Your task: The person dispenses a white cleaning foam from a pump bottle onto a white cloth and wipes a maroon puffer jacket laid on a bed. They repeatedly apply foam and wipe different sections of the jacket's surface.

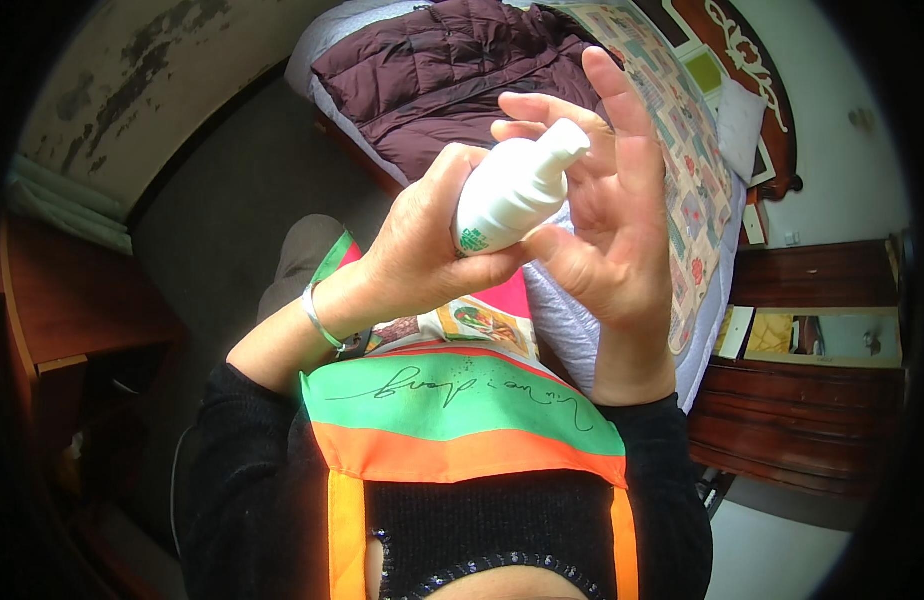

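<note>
A white plastic pump bottle [507, 191] with a small green print near its lower end is gripped by my left hand [424, 225]. The bottle leans, its nozzle pointing to the upper right. Beside it, my right hand [619, 195] is raised with fingers spread, the thumb close to the bottle and the left thumb. Whether that thumb touches the bottle is hard to tell. Below both hands lies a green and orange apron [469, 427] over a black top, with handwriting on it.
A bed with a dark purple quilted jacket [432, 75] and a patchwork cover [687, 172] stands in front. To the left is a wooden desk [87, 300]; to the right, a dark wooden cabinet [792, 420] with things in an open compartment.
</note>
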`<control>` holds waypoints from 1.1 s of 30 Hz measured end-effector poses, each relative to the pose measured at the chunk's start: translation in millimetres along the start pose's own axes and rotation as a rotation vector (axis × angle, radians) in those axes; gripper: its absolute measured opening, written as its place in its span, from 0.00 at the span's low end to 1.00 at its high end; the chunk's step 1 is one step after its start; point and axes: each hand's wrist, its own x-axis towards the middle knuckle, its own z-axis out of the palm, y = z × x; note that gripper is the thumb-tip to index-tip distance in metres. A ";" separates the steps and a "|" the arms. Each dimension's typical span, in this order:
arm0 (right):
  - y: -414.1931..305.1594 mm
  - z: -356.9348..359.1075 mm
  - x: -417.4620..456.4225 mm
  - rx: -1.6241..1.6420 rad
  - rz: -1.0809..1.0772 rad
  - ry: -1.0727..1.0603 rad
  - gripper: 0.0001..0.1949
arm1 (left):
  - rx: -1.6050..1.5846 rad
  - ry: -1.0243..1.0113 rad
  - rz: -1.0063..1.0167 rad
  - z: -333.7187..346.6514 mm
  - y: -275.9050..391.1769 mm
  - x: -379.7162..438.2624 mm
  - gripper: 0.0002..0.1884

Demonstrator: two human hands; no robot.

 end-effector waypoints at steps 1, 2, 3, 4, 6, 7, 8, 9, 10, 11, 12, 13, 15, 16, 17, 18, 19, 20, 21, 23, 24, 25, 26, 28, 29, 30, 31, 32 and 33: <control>-0.5 -0.6 0.6 -0.012 0.003 -0.001 0.56 | 0.035 -0.003 0.009 -1.1 0.1 0.2 0.32; 3.2 -4.6 -1.5 -0.166 -0.002 -0.046 0.60 | 0.071 -0.007 0.017 -2.9 0.5 0.3 0.32; 3.8 -3.7 -2.0 -0.166 0.027 -0.025 0.60 | 0.104 -0.013 0.026 -4.2 0.3 0.1 0.32; 4.0 -2.2 -3.0 -0.167 0.056 -0.005 0.60 | 0.092 -0.028 0.026 -5.0 -0.1 -0.1 0.32; 4.0 1.0 -3.2 -0.104 0.078 0.017 0.60 | 0.067 -0.057 0.024 -6.2 -1.3 -0.6 0.33; 2.4 3.1 -1.5 -0.040 0.072 0.018 0.61 | 0.046 -0.044 0.034 -5.4 -2.2 -0.5 0.33; -0.3 5.9 0.1 0.017 0.082 0.032 0.60 | 0.026 -0.030 0.044 -3.6 -3.1 0.0 0.33; -2.5 8.0 1.9 0.073 0.090 0.048 0.60 | 0.006 -0.017 0.055 -2.5 -3.8 0.6 0.33; -5.9 11.1 3.5 0.123 0.115 0.077 0.60 | 0.020 -0.016 0.046 -3.4 -3.5 1.0 0.33; -4.5 10.0 3.3 0.088 0.112 0.070 0.60 | 0.031 -0.022 0.037 -4.4 -3.3 1.0 0.33; -4.1 9.1 3.4 0.049 0.110 0.062 0.59 | 0.040 -0.027 0.029 -5.6 -2.8 0.7 0.33; 2.0 2.4 1.2 -0.074 0.081 0.016 0.59 | 0.048 -0.032 0.021 -6.4 -2.6 0.5 0.32; 5.3 -1.9 -0.5 -0.180 0.046 -0.023 0.59 | 0.054 -0.062 0.028 -7.5 -3.7 -0.1 0.32; 4.8 -1.7 -1.2 -0.164 0.041 -0.018 0.59 | 0.059 -0.077 0.030 -7.9 -4.4 -0.6 0.32; 4.1 -1.2 -1.6 -0.148 0.037 -0.012 0.59 | 0.058 -0.077 0.044 -7.9 -4.4 -0.5 0.32; 1.8 -0.2 -1.3 -0.122 0.032 -0.002 0.58 | 0.053 -0.079 0.058 -7.6 -3.8 0.4 0.32; -1.6 0.9 -0.1 -0.095 0.026 0.008 0.58 | 0.048 -0.080 0.072 -7.7 -3.1 1.3 0.32; -3.8 1.7 1.0 -0.069 0.021 0.018 0.57 | 0.040 -0.096 0.078 -8.6 -2.3 2.3 0.32; -5.2 1.1 2.5 -0.055 -0.011 -0.001 0.57 | 0.031 -0.111 0.085 -9.6 -0.4 4.5 0.33; -6.7 -0.9 6.1 -0.001 -0.065 -0.029 0.56 | -0.037 -0.147 0.076 -10.9 1.7 6.7 0.34; -6.7 -1.7 7.2 0.039 -0.087 -0.037 0.55 | -0.096 -0.168 0.059 -10.9 1.8 6.8 0.34; -6.7 -2.3 8.4 0.104 -0.099 -0.035 0.55 | -0.156 -0.190 0.042 -10.8 2.1 6.9 0.35; -4.1 -3.4 8.4 0.111 -0.110 -0.009 0.55 | -0.188 -0.232 0.027 -12.3 3.3 7.0 0.35; 3.2 -3.3 9.6 0.065 -0.127 0.063 0.54 | -0.251 -0.315 -0.002 -16.1 4.7 6.7 0.36; -2.1 0.7 11.9 -0.045 -0.120 0.169 0.48 | -0.269 -0.311 -0.028 -14.7 4.5 4.9 0.36; -9.9 8.2 18.6 -0.157 -0.100 0.270 0.42 | -0.287 -0.304 -0.053 -13.6 4.6 2.0 0.37; -15.6 15.4 25.4 -0.251 -0.074 0.364 0.36 | -0.292 -0.292 -0.082 -13.7 4.6 -0.7 0.37; -10.2 44.1 36.6 -0.419 -0.063 0.667 0.21 | -0.258 -0.311 -0.079 -14.0 6.2 1.4 0.37; -15.5 26.7 34.5 -0.365 -0.101 0.476 0.31 | -0.224 -0.312 -0.066 -19.4 9.1 2.9 0.37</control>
